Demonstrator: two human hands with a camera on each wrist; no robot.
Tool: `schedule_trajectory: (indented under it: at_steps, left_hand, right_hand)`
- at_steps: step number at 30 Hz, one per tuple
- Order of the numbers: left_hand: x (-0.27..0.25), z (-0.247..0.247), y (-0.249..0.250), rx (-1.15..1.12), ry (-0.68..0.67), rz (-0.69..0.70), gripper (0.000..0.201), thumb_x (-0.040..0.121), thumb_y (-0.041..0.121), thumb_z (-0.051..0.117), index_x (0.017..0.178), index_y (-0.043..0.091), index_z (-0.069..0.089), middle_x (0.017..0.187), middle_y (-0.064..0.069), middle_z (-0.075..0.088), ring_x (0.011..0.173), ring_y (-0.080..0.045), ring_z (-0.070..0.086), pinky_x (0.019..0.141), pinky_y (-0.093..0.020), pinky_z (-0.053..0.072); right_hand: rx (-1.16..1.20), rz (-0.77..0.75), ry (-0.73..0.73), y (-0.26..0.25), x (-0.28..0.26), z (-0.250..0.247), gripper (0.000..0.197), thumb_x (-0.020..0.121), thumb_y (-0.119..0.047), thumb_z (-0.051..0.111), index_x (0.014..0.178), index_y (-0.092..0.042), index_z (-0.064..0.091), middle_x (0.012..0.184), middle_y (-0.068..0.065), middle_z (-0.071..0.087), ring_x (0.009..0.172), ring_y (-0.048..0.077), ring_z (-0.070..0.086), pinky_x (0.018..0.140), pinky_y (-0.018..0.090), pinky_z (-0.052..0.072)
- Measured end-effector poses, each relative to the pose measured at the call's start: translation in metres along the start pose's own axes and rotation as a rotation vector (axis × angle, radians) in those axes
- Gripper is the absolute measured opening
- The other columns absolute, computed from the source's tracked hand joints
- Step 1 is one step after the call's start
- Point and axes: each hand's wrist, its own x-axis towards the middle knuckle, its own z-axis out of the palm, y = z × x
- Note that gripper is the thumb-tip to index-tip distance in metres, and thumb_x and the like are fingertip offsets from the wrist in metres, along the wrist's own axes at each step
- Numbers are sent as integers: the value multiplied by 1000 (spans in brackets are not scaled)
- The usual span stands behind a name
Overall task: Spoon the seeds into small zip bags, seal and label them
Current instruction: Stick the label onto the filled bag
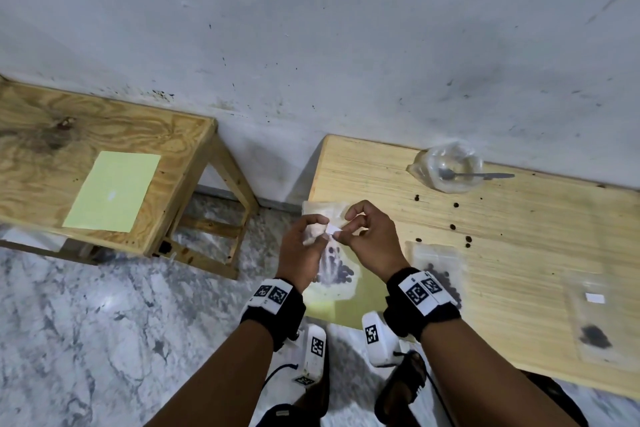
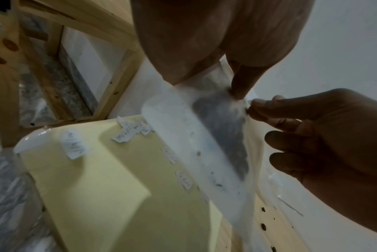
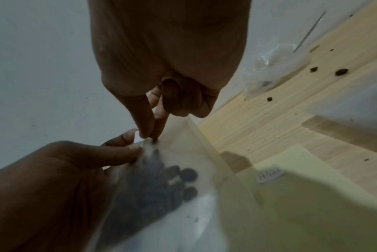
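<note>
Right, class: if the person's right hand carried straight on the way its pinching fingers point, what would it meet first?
The right hand points left at the small white label on the held zip bag. It would likely meet that label and bag first, then the left hand gripping the bag. Depth is unclear.

The head view is fairly bright and soft, with no hard shadows. A pale shine sits on the green paper (image 1: 112, 191). Straight lines bend near the edges. Both wrist views are darker and grainy. There the hands look like dark, fuzzy shapes, and the zip bag (image 2: 207, 136) is smeared with blur. The seeds (image 3: 161, 184) look soft too.
</note>
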Motion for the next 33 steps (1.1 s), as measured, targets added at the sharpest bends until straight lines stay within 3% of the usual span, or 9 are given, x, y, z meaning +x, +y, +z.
schedule_trajectory:
  at_steps: [3,5,8,13,19,22,26,30,33]
  left_hand:
    - [-3,0,3,-10,-24,2,34,85,-9,59,105,17,61,86,-3,59,51,2,51,49,-9,41]
    - [-4,-1,2,-66,-40,-34,38,84,-12,58,107,17,61,88,-7,59,46,-2,45,44,-16,40]
    - [-6,0,3,-161,-32,-62,35,80,-12,59,106,12,62,90,-4,61,56,-4,50,53,-16,44]
    - [-7,2,1,-137,25,-51,20,76,25,71,95,24,65,95,13,66,85,-6,61,82,-27,49]
    - [-5,0,-3,-83,84,-15,20,85,6,72,88,24,65,98,9,67,91,-3,62,79,-19,47]
    - [-3,0,-3,-100,79,-9,22,84,3,72,87,24,65,96,10,68,88,-7,62,75,-16,47]
    - [-4,4,-2,-129,74,-55,21,88,1,65,85,22,66,84,6,66,59,-5,54,57,-19,44]
    - [-3,2,-4,-100,73,-57,22,90,1,64,84,23,65,92,6,68,78,-1,63,72,-16,49]
    - [-2,1,-3,-112,45,-52,23,87,-1,67,86,22,65,93,6,67,87,-7,62,78,-23,49]
  right_hand:
    - [-116,-8,28,-1,-3,1,35,70,-11,83,84,-29,56,65,-14,69,68,13,67,68,34,51]
    - [-192,-11,24,-3,-4,1,35,71,-15,81,84,-32,53,68,-17,70,64,9,65,66,34,51]
    - [-285,-27,1,-8,-7,0,32,74,-20,78,85,-34,51,72,-14,71,58,1,58,60,26,41]
    - [-385,-62,29,-14,-13,1,31,76,-24,76,89,-33,49,72,-14,69,65,0,59,59,26,36]
    - [-212,9,201,-6,-20,4,53,66,-37,89,98,-27,49,97,-11,56,86,8,56,70,29,45]
    - [-1,138,179,3,-20,6,51,67,-37,89,96,-28,48,81,-6,63,76,17,63,72,35,49]
    - [55,144,204,12,-18,9,49,68,-31,89,90,-30,45,71,-1,62,67,20,61,68,36,49]
    - [112,101,148,16,-19,8,52,65,-23,91,90,-26,46,71,0,56,63,15,53,65,32,45]
    - [119,59,140,18,-18,6,53,64,-20,92,89,-23,46,70,-2,52,62,10,50,65,33,45]
